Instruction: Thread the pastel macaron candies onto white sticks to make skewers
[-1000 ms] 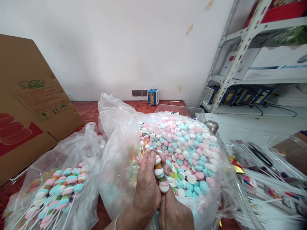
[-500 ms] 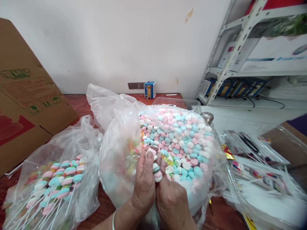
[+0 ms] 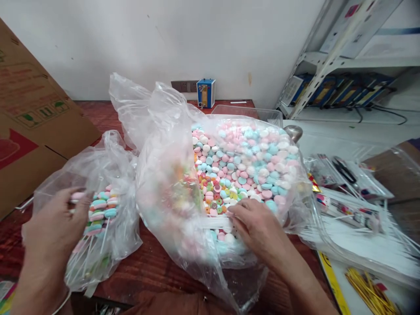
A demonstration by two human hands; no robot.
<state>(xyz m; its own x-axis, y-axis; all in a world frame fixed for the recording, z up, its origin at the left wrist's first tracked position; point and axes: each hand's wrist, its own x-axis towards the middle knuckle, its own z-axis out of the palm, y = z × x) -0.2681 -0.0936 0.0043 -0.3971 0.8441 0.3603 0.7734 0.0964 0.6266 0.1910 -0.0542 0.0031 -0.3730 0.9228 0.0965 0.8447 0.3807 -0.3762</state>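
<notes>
Over the small clear bag (image 3: 127, 236) at the left, my left hand (image 3: 54, 232) is closed on a candy skewer; its pink and white candy (image 3: 78, 197) shows between thumb and fingers. Finished-looking skewers (image 3: 98, 214) of pink, blue and white candies on white sticks lie in that bag. My right hand (image 3: 257, 225) is over the large open plastic bag (image 3: 154, 183), its bent fingers at the right end of a bundle of white sticks (image 3: 215, 222). Those sticks lie across pink, blue and white button candies (image 3: 243, 168) and small colourful ring gummies (image 3: 210, 186).
A cardboard box (image 3: 36, 109) stands at the left. Behind the large bag are a clear plastic tray (image 3: 249, 112), a metal scoop (image 3: 293, 132) and a small blue box (image 3: 206, 93). At the right, a clear bin (image 3: 331, 236) holds white sticks and packets, near gold twist ties (image 3: 370, 293).
My hands have parted from above the large bag. The left went left to the small bag with a candy skewer; the right moved right, onto the white sticks. The view has tilted downward.
</notes>
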